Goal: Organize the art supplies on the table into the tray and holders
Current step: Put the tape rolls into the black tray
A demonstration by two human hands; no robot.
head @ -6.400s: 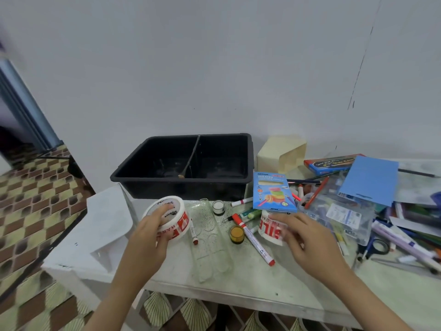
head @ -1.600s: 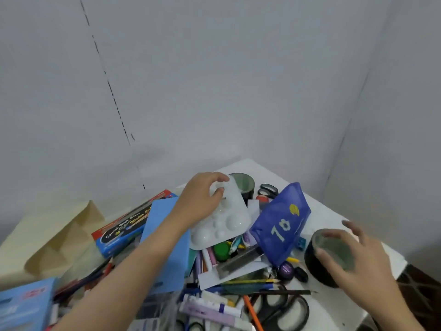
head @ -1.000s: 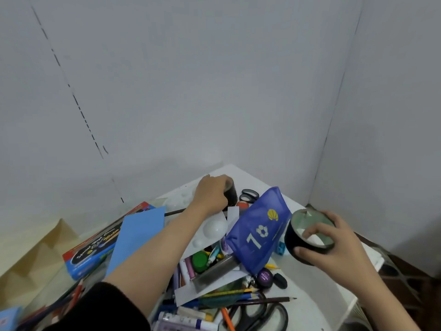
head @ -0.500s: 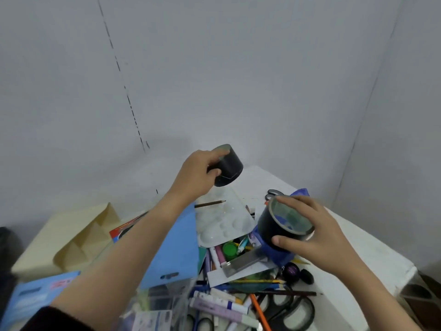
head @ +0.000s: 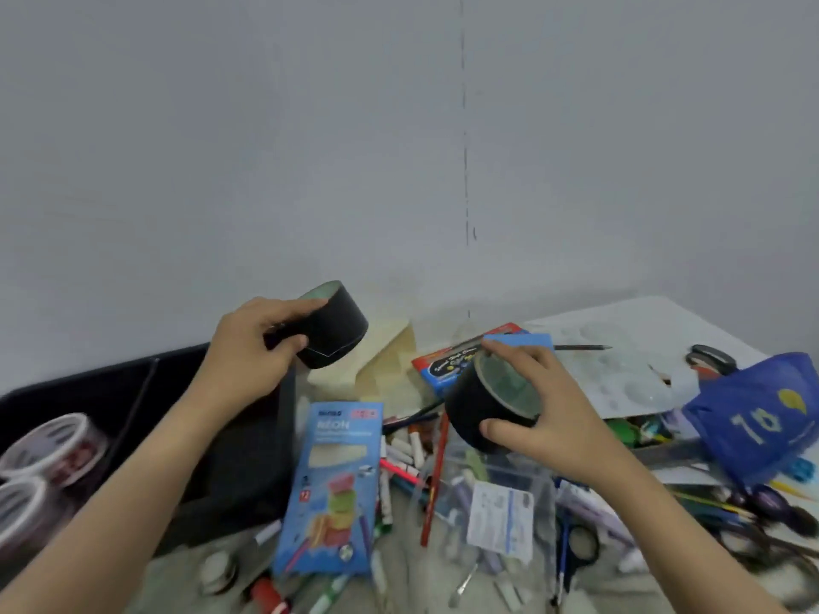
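My left hand [head: 248, 352] grips a black tape roll [head: 334, 330] in the air above the right edge of the black tray [head: 248, 454]. My right hand [head: 543, 414] grips a second, larger black tape roll [head: 476, 412] over the clutter of markers and pencils. Two white tape rolls with red print [head: 42, 471] lie in the tray at the far left. A cream cardboard holder [head: 385, 365] stands behind the rolls.
A blue neon marker box [head: 337, 485] lies in front of the tray. A clear plastic case [head: 501, 511], scissors [head: 580, 542], a white paint palette [head: 620, 370], a blue pouch [head: 762, 418] and a red-blue pencil box [head: 447, 361] crowd the table's right side.
Both hands have carried their black tape rolls leftwards, away from the table's right corner and toward the black tray. The view has swung left, bringing the tray with the white rolls into sight.
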